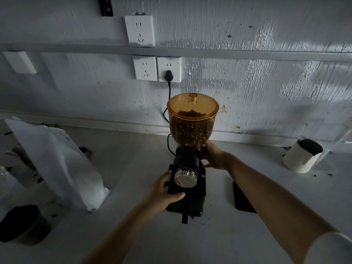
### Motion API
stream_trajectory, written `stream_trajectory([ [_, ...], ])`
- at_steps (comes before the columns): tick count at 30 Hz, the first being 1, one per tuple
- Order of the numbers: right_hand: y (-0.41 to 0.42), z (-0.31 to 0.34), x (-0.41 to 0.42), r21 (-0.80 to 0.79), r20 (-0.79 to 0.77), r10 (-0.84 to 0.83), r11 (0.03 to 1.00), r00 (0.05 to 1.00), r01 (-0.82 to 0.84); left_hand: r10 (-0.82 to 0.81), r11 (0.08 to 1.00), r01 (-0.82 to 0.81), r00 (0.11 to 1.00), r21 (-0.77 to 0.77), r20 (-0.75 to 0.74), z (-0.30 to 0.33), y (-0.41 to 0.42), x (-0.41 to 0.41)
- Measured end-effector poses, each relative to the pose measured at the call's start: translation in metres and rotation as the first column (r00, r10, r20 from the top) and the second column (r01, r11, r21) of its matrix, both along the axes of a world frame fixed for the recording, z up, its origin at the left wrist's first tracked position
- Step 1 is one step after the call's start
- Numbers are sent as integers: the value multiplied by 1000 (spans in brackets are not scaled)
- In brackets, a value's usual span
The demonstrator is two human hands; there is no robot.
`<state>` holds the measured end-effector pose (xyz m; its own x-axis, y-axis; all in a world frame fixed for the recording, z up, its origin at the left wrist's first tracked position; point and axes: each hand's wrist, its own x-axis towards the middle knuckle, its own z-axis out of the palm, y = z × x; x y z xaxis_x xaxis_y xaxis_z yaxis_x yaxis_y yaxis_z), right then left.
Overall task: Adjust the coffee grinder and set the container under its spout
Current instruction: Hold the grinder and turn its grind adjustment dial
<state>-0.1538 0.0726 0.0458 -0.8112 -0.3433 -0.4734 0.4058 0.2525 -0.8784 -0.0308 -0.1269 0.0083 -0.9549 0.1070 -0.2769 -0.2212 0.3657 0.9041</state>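
A black coffee grinder [192, 195] stands mid-counter against the wall, with an amber hopper [192, 122] full of beans on top and a chrome dial [185, 177] on its front. My left hand [163, 195] grips the grinder's left side, thumb across the front below the dial. Around the neck just under the hopper, on the right side, my right hand [213, 156] is wrapped. A white container [302, 156] with a dark inside stands far right on the counter, apart from the grinder. The spout itself is hidden from this angle.
A tall white bag [57, 164] stands left of the grinder. At the bottom left sits a dark round tub [22, 223]. A flat black pad [242, 199] lies right of the grinder. The grinder's cord runs up to a wall socket [169, 70].
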Motion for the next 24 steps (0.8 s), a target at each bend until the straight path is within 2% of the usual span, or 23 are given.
stream_trajectory([
  [15, -3, -6, -1, -10, -40, -66, 998, 997, 66, 2, 998, -6, 998, -60, -66, -3, -2, -1],
  [21, -7, -9, 2, -100, 15, -97, 990, 995, 98, 8, 998, -13, 998, -65, -65, -2, -3, -1],
  [24, -7, -12, 3, -84, 16, -105, 991, 994, 106, 3, 998, -7, 998, -70, -63, 0, -3, 0],
])
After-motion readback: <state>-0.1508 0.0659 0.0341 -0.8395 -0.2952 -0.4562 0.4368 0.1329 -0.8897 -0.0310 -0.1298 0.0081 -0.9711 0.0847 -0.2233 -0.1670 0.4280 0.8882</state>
